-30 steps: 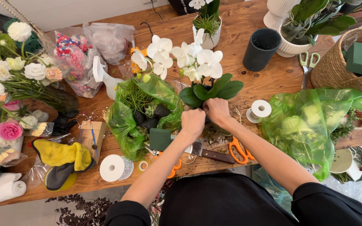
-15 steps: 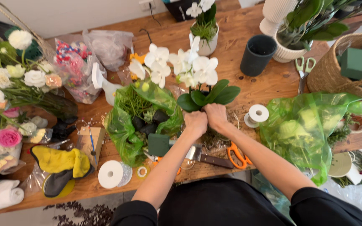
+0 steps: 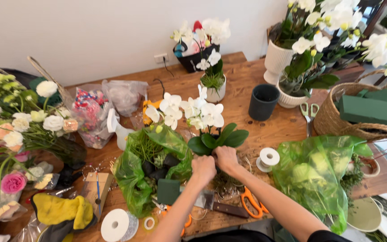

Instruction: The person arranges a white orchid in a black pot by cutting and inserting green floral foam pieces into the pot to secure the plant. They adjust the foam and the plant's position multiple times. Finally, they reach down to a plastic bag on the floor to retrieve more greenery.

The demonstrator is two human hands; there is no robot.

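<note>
- Since a second ago your view has tipped up: the wall, the far pots and more white blooms now show, where before you saw mostly the worktop [image 3: 265,130] and your lap.
- Your hands have hardly shifted; they stay side by side at the foot of the white orchid [image 3: 202,114].
- Your left hand [image 3: 204,169] is clenched at the base of the plant, fingers curled in; what sits inside its grip is hidden.
- Your right hand [image 3: 226,159] is closed around the orchid's base just under the dark green leaves.
- The orchid stands upright near the middle of the worktop, white flowers on top, broad leaves spreading right.
- Just left of it lies crumpled green wrap [image 3: 151,172]; orange-handled scissors [image 3: 251,201] lie near your right forearm, a white spool [image 3: 268,157] just beyond.
</note>
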